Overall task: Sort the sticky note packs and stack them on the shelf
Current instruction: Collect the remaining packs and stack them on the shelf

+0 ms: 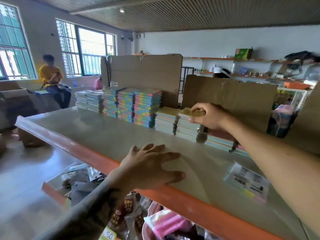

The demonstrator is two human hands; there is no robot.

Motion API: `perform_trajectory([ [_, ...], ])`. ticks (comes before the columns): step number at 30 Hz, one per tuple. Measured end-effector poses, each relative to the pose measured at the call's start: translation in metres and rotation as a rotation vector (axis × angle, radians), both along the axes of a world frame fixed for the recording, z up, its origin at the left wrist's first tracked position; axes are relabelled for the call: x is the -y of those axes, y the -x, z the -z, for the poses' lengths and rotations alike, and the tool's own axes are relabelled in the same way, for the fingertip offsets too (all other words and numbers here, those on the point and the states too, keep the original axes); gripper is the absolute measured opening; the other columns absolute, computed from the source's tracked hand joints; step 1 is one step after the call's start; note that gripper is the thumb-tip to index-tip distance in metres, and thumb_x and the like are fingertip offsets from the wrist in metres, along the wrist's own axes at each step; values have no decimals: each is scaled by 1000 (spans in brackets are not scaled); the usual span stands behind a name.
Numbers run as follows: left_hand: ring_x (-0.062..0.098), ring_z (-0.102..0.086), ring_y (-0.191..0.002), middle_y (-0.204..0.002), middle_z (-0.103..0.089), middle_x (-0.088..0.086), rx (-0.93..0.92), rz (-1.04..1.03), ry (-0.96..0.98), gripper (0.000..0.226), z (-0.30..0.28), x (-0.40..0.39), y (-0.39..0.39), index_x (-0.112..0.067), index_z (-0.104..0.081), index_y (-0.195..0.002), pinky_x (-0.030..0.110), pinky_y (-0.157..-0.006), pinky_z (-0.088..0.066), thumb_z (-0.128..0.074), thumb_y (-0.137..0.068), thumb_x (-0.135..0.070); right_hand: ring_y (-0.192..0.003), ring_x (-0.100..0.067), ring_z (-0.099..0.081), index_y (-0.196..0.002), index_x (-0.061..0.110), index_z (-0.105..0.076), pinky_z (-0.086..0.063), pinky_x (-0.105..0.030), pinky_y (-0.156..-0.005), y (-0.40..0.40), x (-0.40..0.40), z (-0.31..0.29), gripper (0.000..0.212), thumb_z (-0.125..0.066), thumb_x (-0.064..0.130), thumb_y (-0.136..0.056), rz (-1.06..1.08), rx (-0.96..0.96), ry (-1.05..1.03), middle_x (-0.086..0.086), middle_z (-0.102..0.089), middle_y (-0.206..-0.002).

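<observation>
The shelf [97, 134] is a pale grey board with an orange front edge, and it runs from the far left to the near right. It stands in a bright room with barred windows [87, 51] on the left wall, a slatted ceiling and more orange shelves along the far right wall. A person in a yellow shirt [50, 75] sits near the windows.

At the back of the shelf, two brown cardboard sheets [147, 75] stand upright behind the stacks. On the left are tall stacks of multicoloured packs [131, 106] in blue, pink and yellow, with lower stacks of pale blue packs [88, 100] to their left. To the right are shorter stacks of pastel sticky note packs [174, 122], side by side and touching. A single flat pack [247, 182] lies near the front edge on the right. Below the shelf, snack bags [124, 215] and a pink pack [166, 222] lie in a lower level.

The right hand [207, 116] reaches over the shelf; its fingers are curled and pinch a yellowish pack [187, 112] at the top of one pastel stack, the thumb on the stack's near side. The left hand [150, 168] lies flat on the shelf near the front edge, fingers spread and straight, holding nothing.
</observation>
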State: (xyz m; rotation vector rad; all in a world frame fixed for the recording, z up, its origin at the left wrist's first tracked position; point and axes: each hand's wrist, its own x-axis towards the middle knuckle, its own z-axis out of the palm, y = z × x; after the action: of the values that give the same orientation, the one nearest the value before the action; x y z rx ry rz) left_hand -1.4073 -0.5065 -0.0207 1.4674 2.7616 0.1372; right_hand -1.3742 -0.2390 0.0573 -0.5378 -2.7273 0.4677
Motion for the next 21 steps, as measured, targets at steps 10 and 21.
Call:
perform_trajectory([
  [10, 11, -9, -155, -168, -11, -19, -8, -7, -24, 81, 4, 0, 2, -69, -10, -146, 52, -119, -15, -19, -71, -98, -98, -22, -60, -105, 39, -63, -47, -36, -89, -4, -5, 6, 27, -74, 53, -85, 22, -49, 10, 6, -65, -104],
  [21, 8, -16, -153, -165, -20, -22, 35, -14, -59, 73, -1, 0, 0, -66, -24, -146, 52, -121, -17, -36, -78, -93, -121, -15, -55, -120, 42, -59, -45, -45, -103, -81, 29, 8, 52, -59, 69, -76, -56, -101, -191, 15, -58, -130],
])
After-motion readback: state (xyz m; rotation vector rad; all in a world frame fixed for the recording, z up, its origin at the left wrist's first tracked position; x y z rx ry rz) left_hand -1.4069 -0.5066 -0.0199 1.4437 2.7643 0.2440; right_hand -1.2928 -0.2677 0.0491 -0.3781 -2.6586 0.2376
